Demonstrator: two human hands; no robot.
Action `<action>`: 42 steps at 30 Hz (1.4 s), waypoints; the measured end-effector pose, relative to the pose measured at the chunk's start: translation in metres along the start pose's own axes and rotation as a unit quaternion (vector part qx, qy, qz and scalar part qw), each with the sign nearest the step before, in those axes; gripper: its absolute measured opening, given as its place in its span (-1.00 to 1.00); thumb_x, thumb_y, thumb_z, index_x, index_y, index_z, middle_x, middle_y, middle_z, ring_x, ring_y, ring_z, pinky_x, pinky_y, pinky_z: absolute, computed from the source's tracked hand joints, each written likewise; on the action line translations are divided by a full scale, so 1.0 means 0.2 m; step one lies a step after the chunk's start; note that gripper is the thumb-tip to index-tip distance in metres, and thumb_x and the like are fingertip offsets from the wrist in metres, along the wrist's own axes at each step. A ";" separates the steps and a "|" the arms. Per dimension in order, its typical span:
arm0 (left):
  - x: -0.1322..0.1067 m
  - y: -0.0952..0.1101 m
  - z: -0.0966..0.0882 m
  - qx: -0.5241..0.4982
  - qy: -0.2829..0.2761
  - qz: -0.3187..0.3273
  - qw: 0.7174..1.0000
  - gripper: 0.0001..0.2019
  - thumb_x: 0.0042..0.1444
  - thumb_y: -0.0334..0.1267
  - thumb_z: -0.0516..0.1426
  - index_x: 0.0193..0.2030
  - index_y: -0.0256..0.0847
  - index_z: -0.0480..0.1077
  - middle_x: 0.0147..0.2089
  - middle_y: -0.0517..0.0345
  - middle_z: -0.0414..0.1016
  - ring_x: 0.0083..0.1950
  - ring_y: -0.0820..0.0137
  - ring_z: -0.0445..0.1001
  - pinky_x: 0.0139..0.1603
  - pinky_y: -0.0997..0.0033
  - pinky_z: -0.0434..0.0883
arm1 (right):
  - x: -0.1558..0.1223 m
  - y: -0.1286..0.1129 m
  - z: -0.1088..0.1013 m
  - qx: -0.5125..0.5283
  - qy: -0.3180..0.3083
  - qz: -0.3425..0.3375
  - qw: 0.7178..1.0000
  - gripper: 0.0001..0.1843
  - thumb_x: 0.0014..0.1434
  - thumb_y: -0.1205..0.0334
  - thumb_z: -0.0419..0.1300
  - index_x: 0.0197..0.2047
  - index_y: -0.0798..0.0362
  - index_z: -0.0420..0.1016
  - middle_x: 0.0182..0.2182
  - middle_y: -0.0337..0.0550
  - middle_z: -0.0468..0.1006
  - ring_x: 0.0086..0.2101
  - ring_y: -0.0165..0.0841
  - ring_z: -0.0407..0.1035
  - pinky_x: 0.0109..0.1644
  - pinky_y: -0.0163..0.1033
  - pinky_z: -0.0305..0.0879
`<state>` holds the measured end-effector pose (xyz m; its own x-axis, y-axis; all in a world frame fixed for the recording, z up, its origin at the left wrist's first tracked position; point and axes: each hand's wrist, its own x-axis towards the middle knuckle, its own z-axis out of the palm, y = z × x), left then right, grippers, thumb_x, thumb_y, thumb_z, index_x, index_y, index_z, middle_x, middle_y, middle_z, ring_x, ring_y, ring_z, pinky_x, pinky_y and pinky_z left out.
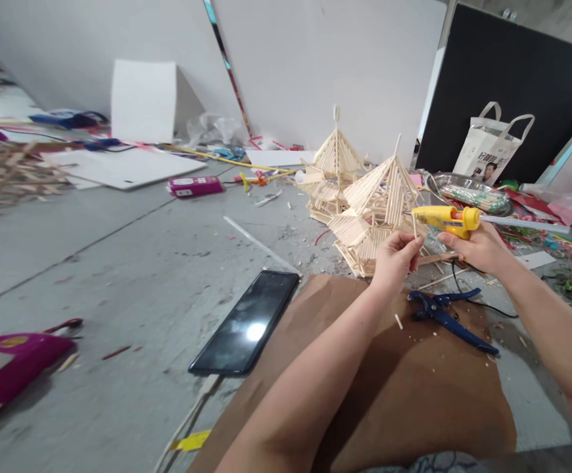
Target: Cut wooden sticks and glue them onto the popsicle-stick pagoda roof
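Note:
My left hand [398, 256] pinches a short thin wooden stick [415, 225] and holds it upright. My right hand [478, 248] grips a yellow hot glue gun [444, 218], with a long clear glue stick [523, 224] coming out of its back. The gun's nozzle is close to the top of the wooden stick; whether they touch I cannot tell. Just behind my hands stands a pagoda-like model [372, 190] built of thin sticks, its pointed roof rising above them. A second stick model [335, 164] stands behind it to the left. Blue-handled cutters [451, 318] lie below my hands.
Brown paper [414, 401] covers the floor before me. A phone [246, 325] with a cable lies on its left edge. Magenta devices [196, 186] lie farther left, near a wood-stick pile [10, 174]. A metal bowl [468, 192] and a paper bag [488, 148] stand at the back right.

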<state>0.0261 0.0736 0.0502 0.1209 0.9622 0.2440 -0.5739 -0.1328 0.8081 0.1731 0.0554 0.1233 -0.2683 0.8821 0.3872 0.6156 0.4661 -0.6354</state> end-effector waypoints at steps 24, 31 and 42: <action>0.00 0.01 0.00 -0.001 0.002 -0.002 1.000 -0.72 -0.19 -0.14 0.25 -0.54 -0.23 0.23 -0.75 0.41 0.19 -0.77 0.67 0.10 -0.76 0.62 0.04 | 0.01 0.18 0.03 0.088 0.028 0.079 0.993 -0.72 0.01 -0.04 0.19 -0.47 0.01 0.40 -0.74 -0.35 0.32 -0.74 -0.53 0.16 -0.65 -0.33 0.21; 0.01 0.00 -0.01 0.005 0.003 -0.002 1.000 -0.72 -0.18 -0.12 0.24 -0.52 -0.23 0.24 -0.73 0.40 0.22 -0.77 0.66 0.10 -0.76 0.61 0.04 | 0.02 0.13 0.04 0.130 0.026 0.114 0.985 -0.69 -0.04 -0.06 0.22 -0.51 0.02 0.37 -0.68 -0.32 0.35 -0.74 -0.54 0.15 -0.67 -0.32 0.22; 0.01 0.00 0.00 0.002 0.002 -0.001 1.000 -0.71 -0.18 -0.13 0.24 -0.52 -0.23 0.23 -0.75 0.41 0.20 -0.77 0.67 0.10 -0.76 0.63 0.04 | -0.02 0.17 0.05 0.097 0.004 0.117 0.988 -0.70 0.01 -0.04 0.19 -0.53 0.02 0.37 -0.76 -0.33 0.30 -0.75 -0.51 0.18 -0.66 -0.30 0.21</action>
<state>0.0256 0.0749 0.0500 0.1195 0.9633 0.2405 -0.5697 -0.1319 0.8112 0.1886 0.0690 0.0933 -0.1285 0.9672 0.2192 0.5056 0.2540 -0.8245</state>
